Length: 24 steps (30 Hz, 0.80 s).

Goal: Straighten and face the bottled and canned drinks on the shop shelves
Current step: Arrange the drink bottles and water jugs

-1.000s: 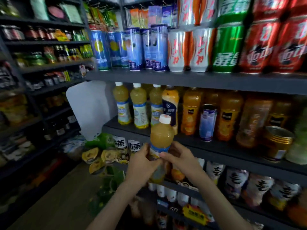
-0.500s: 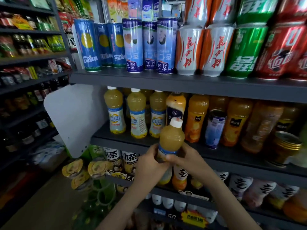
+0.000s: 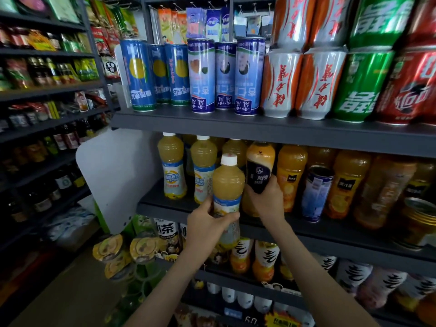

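1. The left hand (image 3: 207, 224) is closed round the lower half of a pale juice bottle (image 3: 228, 182). It holds the bottle upright in the air, just in front of the middle shelf (image 3: 330, 234) and not on it, white cap up.
2. The low grip keeps the upper body and the cap in sight, probably so the person can check which way the label faces.
3. The right hand (image 3: 267, 201) reaches onto the same shelf, its fingers wrapped round the dark-labelled bottle (image 3: 259, 166), which stands at the front edge.
4. This looks like making room: two matching pale bottles (image 3: 171, 161) stand to the left, and the dark-labelled one sits beside that row, where a third would go.
5. Shifting it right would likely open the slot for the held bottle.
6. Further right, a blue can (image 3: 317, 194) stands among the orange bottles, seemingly out of place and still to be sorted.
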### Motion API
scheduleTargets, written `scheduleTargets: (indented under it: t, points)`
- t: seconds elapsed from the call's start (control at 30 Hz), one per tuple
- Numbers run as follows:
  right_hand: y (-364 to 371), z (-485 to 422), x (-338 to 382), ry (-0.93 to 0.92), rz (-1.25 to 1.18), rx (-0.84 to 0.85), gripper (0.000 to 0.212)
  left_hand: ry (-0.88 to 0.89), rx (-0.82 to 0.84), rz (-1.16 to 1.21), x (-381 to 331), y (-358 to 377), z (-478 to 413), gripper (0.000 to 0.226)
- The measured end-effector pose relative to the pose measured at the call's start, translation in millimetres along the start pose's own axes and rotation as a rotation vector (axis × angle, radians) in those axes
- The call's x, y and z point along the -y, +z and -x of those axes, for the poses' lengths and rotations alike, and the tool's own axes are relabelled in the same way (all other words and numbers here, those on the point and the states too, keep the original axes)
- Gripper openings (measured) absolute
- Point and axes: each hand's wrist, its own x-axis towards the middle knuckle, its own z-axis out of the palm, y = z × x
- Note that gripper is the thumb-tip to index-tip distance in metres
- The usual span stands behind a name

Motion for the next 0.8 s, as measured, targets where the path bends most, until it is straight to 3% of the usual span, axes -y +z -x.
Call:
scheduleTargets:
  t: [0.2,0.37,0.5,0.8]
  points:
    - [-24.9,34.7,1.0,-0.022,0.016,-0.11,0.044,0.091,-0.035,-0.105,2.5,-5.8,-11.5,0.059]
    - [-58.1,61.9,-3.4,0.027,-0.016,-0.179,0.041,0.074,0.079,-0.023,-1.4,17.8,-22.5,0.042]
    - [-80.2,68.4,-7.7,0.094,-0.04,-0.217,0.042,0.049,0.087,0.02,-7.0,44.6,-32.3,0.041]
    - [-101.6,74.3,-13.2,0.094,0.018,-0.267,0.05,0.156,0.019,-0.031,-6.7,84.3,-58.7,0.054]
